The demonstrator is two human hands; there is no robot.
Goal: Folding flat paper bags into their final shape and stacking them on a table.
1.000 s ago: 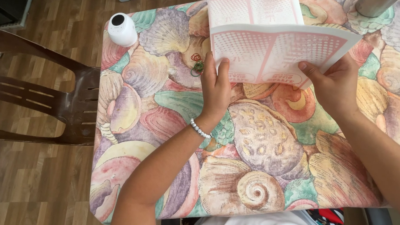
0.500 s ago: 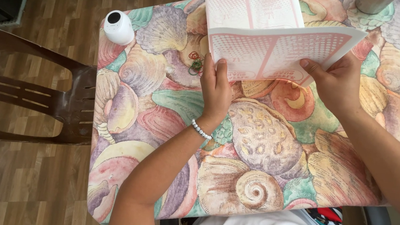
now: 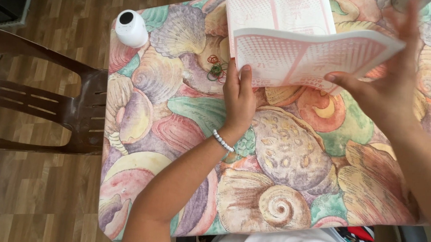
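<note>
At the far edge of the shell-patterned table, your right hand grips a pink gridded sheet by its right side, lifted above a matching pad. Your left hand lies flat, fingers on the sheet's near-left edge. Rubber bands sit just left; a white bottle stands far left.
</note>
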